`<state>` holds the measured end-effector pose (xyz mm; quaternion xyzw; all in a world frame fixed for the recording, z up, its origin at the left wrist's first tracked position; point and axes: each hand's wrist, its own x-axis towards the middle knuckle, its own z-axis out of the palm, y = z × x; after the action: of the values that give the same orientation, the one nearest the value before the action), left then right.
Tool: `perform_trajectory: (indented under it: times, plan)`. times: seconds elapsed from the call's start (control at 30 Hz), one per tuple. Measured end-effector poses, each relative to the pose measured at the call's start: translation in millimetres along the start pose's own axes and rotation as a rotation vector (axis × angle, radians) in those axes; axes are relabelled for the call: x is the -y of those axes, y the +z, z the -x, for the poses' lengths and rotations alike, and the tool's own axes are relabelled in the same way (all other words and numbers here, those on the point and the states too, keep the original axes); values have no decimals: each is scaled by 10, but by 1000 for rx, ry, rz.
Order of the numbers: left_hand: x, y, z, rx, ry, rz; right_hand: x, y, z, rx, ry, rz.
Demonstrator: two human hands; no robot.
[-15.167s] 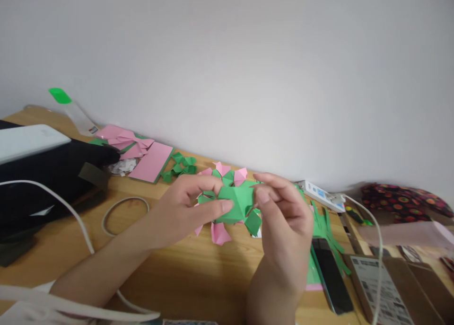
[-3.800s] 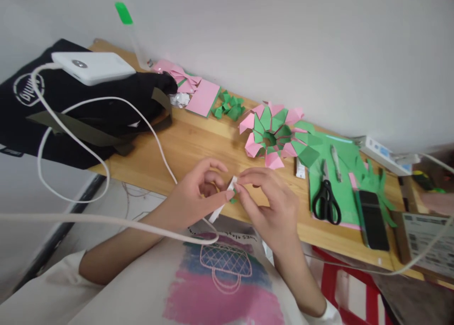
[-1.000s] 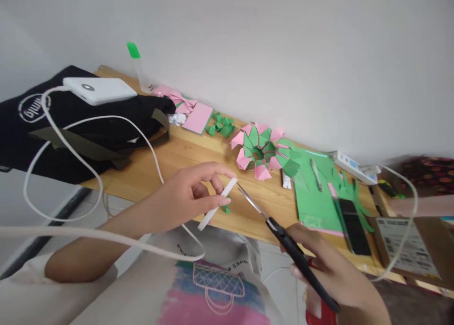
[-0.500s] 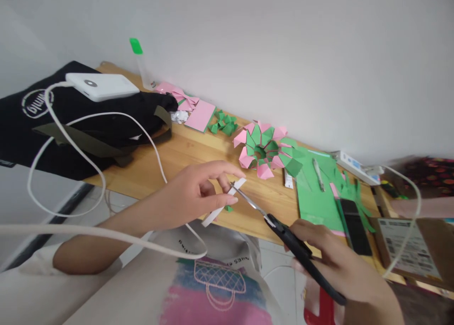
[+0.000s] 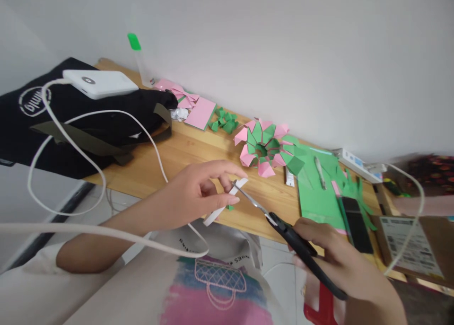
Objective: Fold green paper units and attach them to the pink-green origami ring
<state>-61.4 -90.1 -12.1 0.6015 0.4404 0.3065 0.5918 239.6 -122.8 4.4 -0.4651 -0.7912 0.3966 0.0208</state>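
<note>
Between the thumb and fingers of my left hand (image 5: 198, 188) is a narrow white paper strip (image 5: 214, 215), slanting over the table's front edge. My right hand (image 5: 340, 263) grips black-handled scissors (image 5: 294, 242). Their metal blades point up and left, with the tips at the strip beside my left fingers. A small bit of green paper (image 5: 230, 207) shows just behind the strip. Beyond my hands stands a ring-shaped pink and green folded-paper flower (image 5: 264, 147).
A white power bank (image 5: 102, 83) lies on a black bag (image 5: 85, 121) at left, its cable looping before my left arm. Green paper (image 5: 315, 192), a phone (image 5: 355, 223) and a power strip (image 5: 358, 164) are at right. A cardboard box (image 5: 411, 249) stands beyond.
The view has shifted very slightly. Both hands, the strip and the scissors keep nearly the same position.
</note>
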Motion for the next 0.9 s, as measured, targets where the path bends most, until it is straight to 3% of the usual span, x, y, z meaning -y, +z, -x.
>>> perform_trajectory:
  times: [0.2,0.33,0.4,0.5,0.6,0.63,0.7,0.8,0.9]
  plan:
    - [4,12,2,-23,3,28,-29,27,3,-5,21,63]
    - [38,16,32,28,-9,70,-35,70,-20,-126,112,218]
    - [82,-1,45,-30,-4,-31,-64,90,4,-164,153,274]
    - [200,-64,7,-203,-17,-438,-188,122,94,-207,218,239]
    - [370,-142,-113,-249,-148,-883,-416,159,163,-487,546,251]
    - [429,-162,-159,-240,-172,-941,-506,170,164,-604,721,299]
    - [534,-188,-238,-235,-163,-1014,-683,188,134,-718,918,367]
    - [613,-188,-279,-235,-16,-1015,-884,211,59,-769,1026,418]
    - [565,-152,-227,-167,100,-801,-926,253,6,-777,998,430]
